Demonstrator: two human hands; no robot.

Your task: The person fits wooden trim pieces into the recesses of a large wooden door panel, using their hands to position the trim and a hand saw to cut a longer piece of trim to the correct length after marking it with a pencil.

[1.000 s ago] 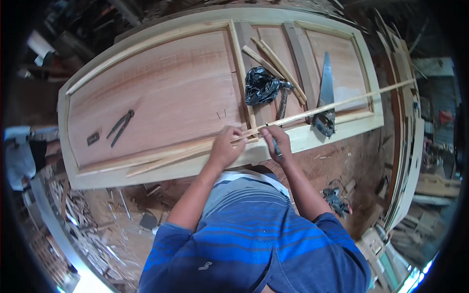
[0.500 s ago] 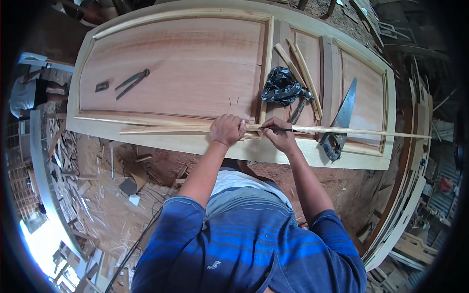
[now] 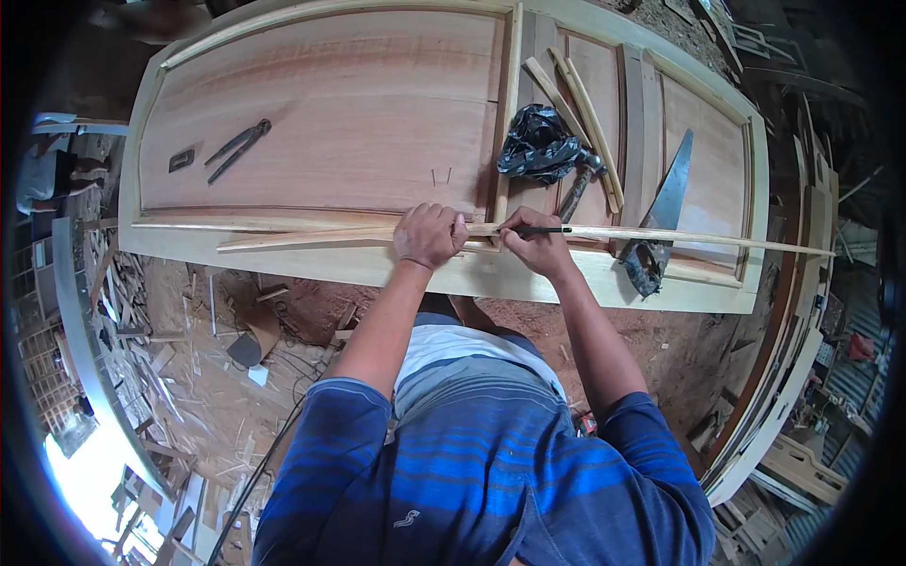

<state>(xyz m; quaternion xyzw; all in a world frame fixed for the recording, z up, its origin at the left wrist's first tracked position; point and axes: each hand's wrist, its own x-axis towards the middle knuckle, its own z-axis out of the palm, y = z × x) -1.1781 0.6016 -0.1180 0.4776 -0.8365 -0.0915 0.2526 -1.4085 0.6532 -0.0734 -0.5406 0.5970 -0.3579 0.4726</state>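
Observation:
A long thin wooden strip point(image 3: 698, 237) lies along the near edge of a panelled wooden door point(image 3: 698, 297), its right end reaching past the door. My left hand point(image 3: 429, 236) is closed over the strip, thumb toward the right, pressing it near the corner of the large panel. Just right of it, my right hand point(image 3: 536, 243) pinches a dark pencil point(image 3: 540, 230) almost level, its tip at the strip by the upright moulding. The tip's exact contact is too small to make out.
On the door lie a handsaw point(image 3: 669, 200), a hammer point(image 3: 577, 191), a black plastic bag point(image 3: 536, 141), loose wooden strips point(image 3: 595, 127), pincers point(image 3: 238, 151), two nails point(image 3: 441, 177) and a small dark metal piece point(image 3: 181, 160). Wood scraps point(image 3: 156, 377) litter the floor; another person point(image 3: 42, 179) stands far left.
The view has shifted slightly, so the door sits a little higher and further left. Both hands keep nearly the same places on the strip, the pencil still in the right one.

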